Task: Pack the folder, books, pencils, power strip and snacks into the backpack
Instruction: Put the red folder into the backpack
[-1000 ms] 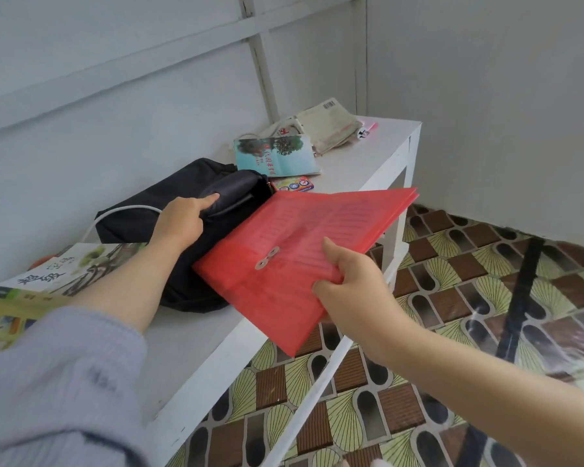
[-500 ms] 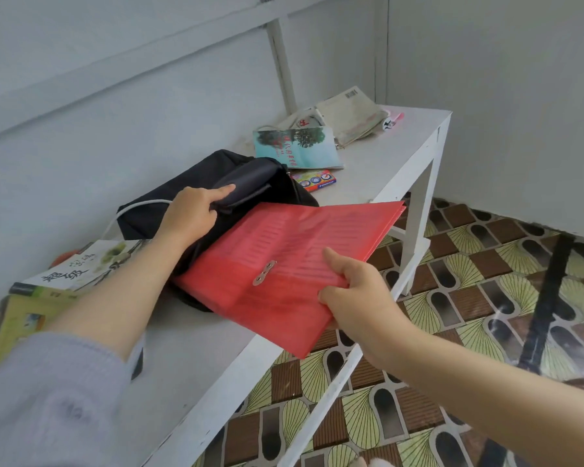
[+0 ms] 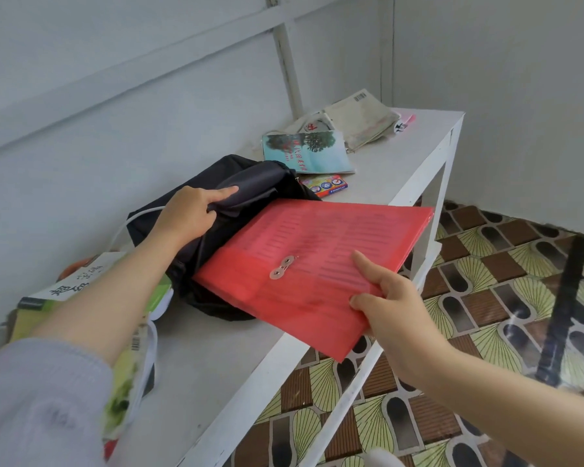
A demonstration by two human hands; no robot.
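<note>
Red folder [image 3: 312, 251] is pinched at its near edge by the right hand [image 3: 395, 310], with the thumb laid on top and the other fingers tucked under it. It is held nearly flat, with its far edge put against the open mouth of the black backpack [image 3: 250, 175]; whether any of it is inside cannot be told. Its near corner is stuck out past the front edge of the white table [image 3: 216, 362]. The top cloth of the backpack is gripped by the left hand [image 3: 189, 214], with the fingers curled round it. A white cable [image 3: 129, 221] is seen just behind that hand. A green book [image 3: 78, 279] is laid under the left arm. Past the backpack, a pencil box [image 3: 327, 187], a blue book [image 3: 305, 153] and a pale book [image 3: 363, 121] are laid on the table.
</note>
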